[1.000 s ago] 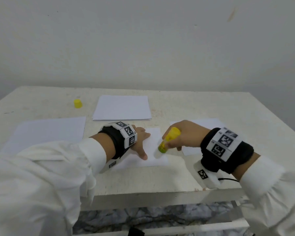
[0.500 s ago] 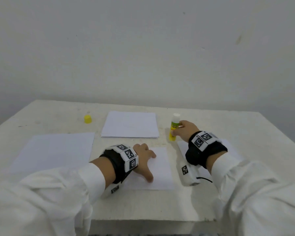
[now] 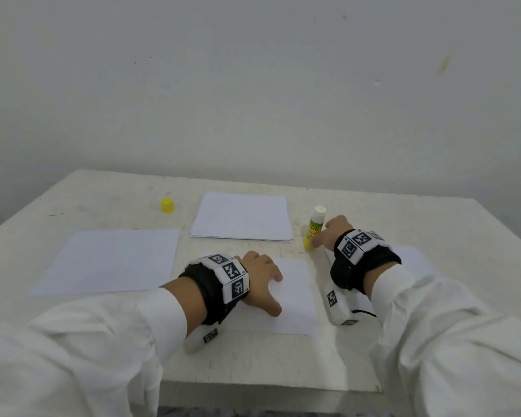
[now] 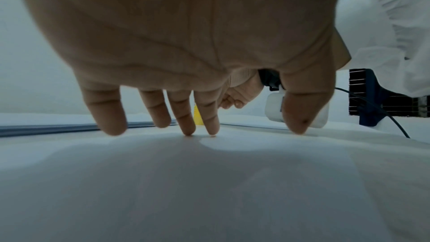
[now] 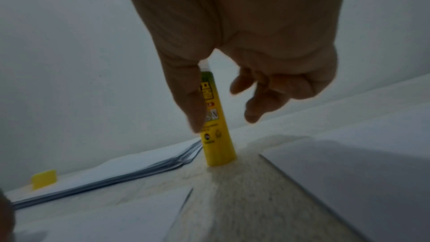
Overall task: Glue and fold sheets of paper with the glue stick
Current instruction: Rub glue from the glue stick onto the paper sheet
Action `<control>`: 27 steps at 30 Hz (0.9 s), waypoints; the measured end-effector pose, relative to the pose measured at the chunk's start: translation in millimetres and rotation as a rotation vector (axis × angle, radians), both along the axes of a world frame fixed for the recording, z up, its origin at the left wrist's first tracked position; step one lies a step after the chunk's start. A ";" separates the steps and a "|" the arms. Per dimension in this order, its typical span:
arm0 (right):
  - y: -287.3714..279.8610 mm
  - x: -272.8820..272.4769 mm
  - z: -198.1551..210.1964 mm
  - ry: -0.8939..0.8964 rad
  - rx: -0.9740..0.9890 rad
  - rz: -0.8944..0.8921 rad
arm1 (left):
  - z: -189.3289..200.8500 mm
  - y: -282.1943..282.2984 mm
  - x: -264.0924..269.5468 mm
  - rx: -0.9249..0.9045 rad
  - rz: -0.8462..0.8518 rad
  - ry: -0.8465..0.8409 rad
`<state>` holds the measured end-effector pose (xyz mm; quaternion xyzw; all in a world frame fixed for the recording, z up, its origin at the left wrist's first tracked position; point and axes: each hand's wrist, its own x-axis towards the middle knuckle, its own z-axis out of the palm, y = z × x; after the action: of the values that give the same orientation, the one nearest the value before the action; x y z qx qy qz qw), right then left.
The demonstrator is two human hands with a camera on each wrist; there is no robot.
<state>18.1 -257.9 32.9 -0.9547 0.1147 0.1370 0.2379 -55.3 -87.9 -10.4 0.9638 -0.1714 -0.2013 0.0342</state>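
A small white sheet [image 3: 295, 299] lies near the table's front edge. My left hand [image 3: 272, 293] presses on it with spread, straight fingertips [image 4: 186, 128]. The uncapped yellow glue stick [image 3: 313, 230] stands upright on the bare table, right of the paper stack. My right hand [image 3: 324, 234] is at the stick. In the right wrist view the thumb [image 5: 186, 95] lies against the glue stick [image 5: 217, 143], while the other fingers [image 5: 258, 102] hang loosely curled, apart from it.
The yellow cap [image 3: 167, 204] stands at the back left. A stack of white sheets [image 3: 242, 216] lies at the back centre, and a large single sheet [image 3: 109, 260] on the left. Another sheet [image 3: 412, 260] lies under my right wrist. The table's front edge [image 3: 268, 383] is close.
My right hand carried the glue stick from the small sheet to the back and stood it beside the stack, then loosened its fingers. My left hand stayed pressing on the sheet.
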 end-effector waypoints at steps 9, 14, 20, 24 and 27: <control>46.5 -31.3 21.6 0.111 -0.203 0.411 | 16.2 62.2 -3.9 -0.221 0.127 -0.060; 133.5 -35.1 20.2 0.036 -0.193 0.636 | 21.8 160.7 -15.0 -0.088 0.401 -0.045; 233.1 -22.6 -9.7 0.024 -0.345 0.718 | 19.5 265.7 -19.4 0.253 0.560 0.067; 264.6 -13.1 -26.0 0.024 -0.482 0.727 | 10.4 294.6 -14.6 0.282 0.535 0.109; 268.4 -10.6 -30.3 0.066 -0.532 0.728 | 4.4 299.2 -8.3 0.285 0.522 0.113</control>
<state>7.5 10.6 2.6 -0.9560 -0.1899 0.2077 -0.0833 -63.6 211.3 -5.9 0.9576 0.1144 -0.2611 -0.0411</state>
